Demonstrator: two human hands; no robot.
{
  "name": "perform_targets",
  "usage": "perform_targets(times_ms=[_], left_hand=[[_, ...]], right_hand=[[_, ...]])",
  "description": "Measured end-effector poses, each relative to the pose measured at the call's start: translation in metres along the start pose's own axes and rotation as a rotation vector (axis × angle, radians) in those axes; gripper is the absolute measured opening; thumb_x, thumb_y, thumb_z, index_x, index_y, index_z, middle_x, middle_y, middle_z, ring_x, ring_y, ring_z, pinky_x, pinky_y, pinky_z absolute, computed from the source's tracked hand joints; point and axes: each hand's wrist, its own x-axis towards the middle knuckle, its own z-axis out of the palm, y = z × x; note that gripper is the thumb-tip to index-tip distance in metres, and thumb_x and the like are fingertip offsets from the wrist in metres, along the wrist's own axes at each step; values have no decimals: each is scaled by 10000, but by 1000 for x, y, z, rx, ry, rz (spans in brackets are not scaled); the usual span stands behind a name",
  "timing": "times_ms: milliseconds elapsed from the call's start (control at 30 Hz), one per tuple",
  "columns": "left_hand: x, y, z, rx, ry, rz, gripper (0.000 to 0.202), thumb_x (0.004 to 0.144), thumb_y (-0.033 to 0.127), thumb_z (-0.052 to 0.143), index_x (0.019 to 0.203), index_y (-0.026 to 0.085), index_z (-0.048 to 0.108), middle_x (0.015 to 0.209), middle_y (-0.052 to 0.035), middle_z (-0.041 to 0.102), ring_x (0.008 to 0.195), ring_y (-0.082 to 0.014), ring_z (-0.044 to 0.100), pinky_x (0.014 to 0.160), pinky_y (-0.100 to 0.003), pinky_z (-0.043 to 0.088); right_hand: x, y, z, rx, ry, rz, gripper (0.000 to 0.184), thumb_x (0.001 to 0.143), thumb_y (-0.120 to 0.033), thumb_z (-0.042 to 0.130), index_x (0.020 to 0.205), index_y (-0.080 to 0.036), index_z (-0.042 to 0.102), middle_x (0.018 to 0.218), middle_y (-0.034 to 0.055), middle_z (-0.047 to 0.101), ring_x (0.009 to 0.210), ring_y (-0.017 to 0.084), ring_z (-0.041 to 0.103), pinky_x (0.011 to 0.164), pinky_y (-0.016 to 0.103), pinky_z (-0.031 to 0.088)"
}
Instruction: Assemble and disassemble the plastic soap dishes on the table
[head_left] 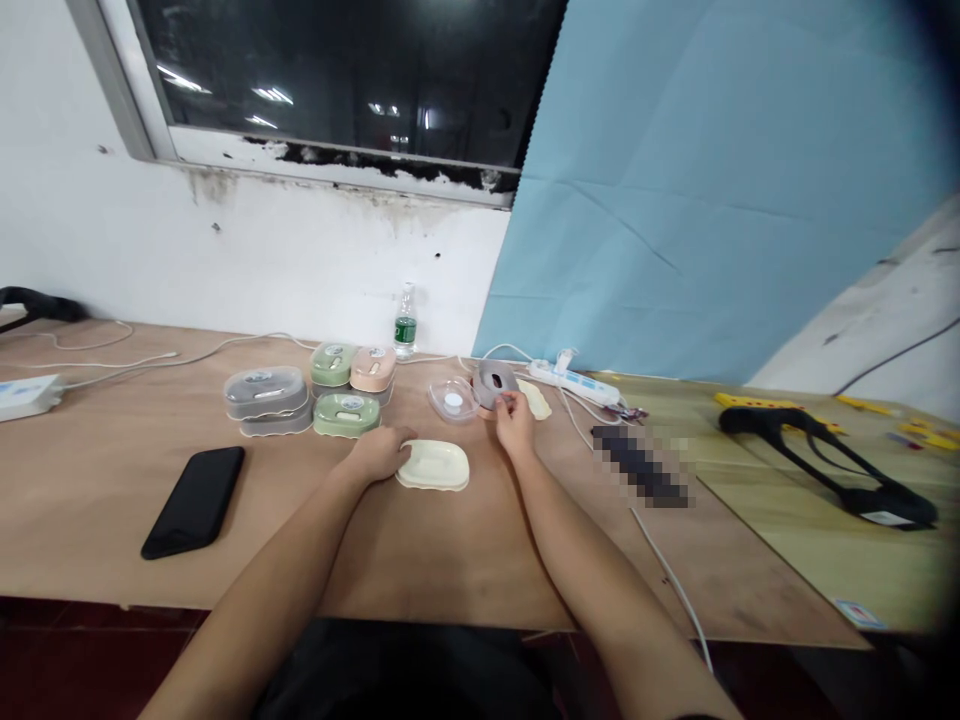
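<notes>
My left hand (381,454) grips the left edge of a shallow cream oval tray (433,465) that lies on the table, its thumb at the rim. Farther back and to the right, my right hand (515,425) pinches the near edge of a grey oval piece with a slot in its middle (493,378). That piece sits over a stack with a peach edge showing below. A clear plastic lid (453,398) with a white round spot lies just left of it. Another cream wavy-edged piece (535,400) is partly hidden behind my right hand.
Grey boxes (264,392), green boxes (347,415) and a peach box (373,368) are stacked at left. A black phone (193,502) lies nearer. Behind stand a water bottle (406,325) and a power strip (574,382). A cable and black strap (825,460) lie right.
</notes>
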Motion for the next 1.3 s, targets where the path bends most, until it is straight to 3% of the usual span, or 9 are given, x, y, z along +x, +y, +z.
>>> perform_targets(times_ms=[200,400,633,700,833,933,1067,1167,1300], left_hand=[[0,-3,2,12,80,-7,343,827,255,464,1122,246,639,1037,-84,702,925,-253,653,781,-332,488],[1,-2,1,-16,141,-11,315,856,333,475,1110,245,641,1060,-77,694,935,-252,651,783,-327,483],[1,4,-4,-101,318,-118,452,869,405,488,1282,222,507,827,-48,693,804,-235,658,698,-316,478],[1,4,-5,-169,408,-123,565,866,400,508,1382,212,376,882,-47,680,800,-219,650,693,-308,478],[1,3,-6,-254,544,-100,750,835,292,555,1467,203,162,1236,-116,565,941,-221,619,734,-311,491],[2,3,-6,-248,617,-36,764,812,242,565,1463,199,168,1407,-148,406,1124,-259,538,818,-339,495],[3,5,-5,-188,603,-34,700,812,263,571,1435,190,259,1407,-161,385,1151,-291,528,836,-366,500],[4,3,-4,-171,575,-65,622,818,309,578,1384,180,352,1381,-163,407,1048,-273,586,794,-358,512],[3,-1,-5,-231,672,-65,624,856,345,542,1406,174,303,1352,-163,445,940,-210,606,816,-352,503]], right_hand=[[1,-2,1,42,36,-14,309,809,-431,492,978,-176,527,691,4,553,663,191,536,664,314,399],[-2,-15,-2,69,111,21,397,707,-444,622,972,-192,468,705,-19,566,646,166,542,657,286,403],[-16,-40,-2,-53,-34,-126,320,653,-294,625,933,-205,500,639,-37,537,584,166,511,603,285,383],[-22,-48,1,-80,-100,-219,293,641,-254,611,919,-205,528,644,-24,538,596,174,515,618,296,395],[-32,-64,4,-88,-269,-421,278,637,-213,600,913,-211,572,845,38,611,666,176,543,664,305,433],[-36,-71,5,-91,-353,-533,292,655,-235,612,945,-212,585,1062,77,610,742,182,574,712,317,461],[-37,-72,4,-85,-370,-559,310,684,-276,618,987,-216,592,1246,97,550,775,181,593,754,340,480],[-36,-70,3,-59,-370,-566,341,720,-313,602,1046,-216,573,1252,101,551,767,178,597,763,346,483],[-36,-66,1,-21,-326,-535,407,773,-379,565,1136,-199,529,1067,97,627,752,191,594,715,325,472]])
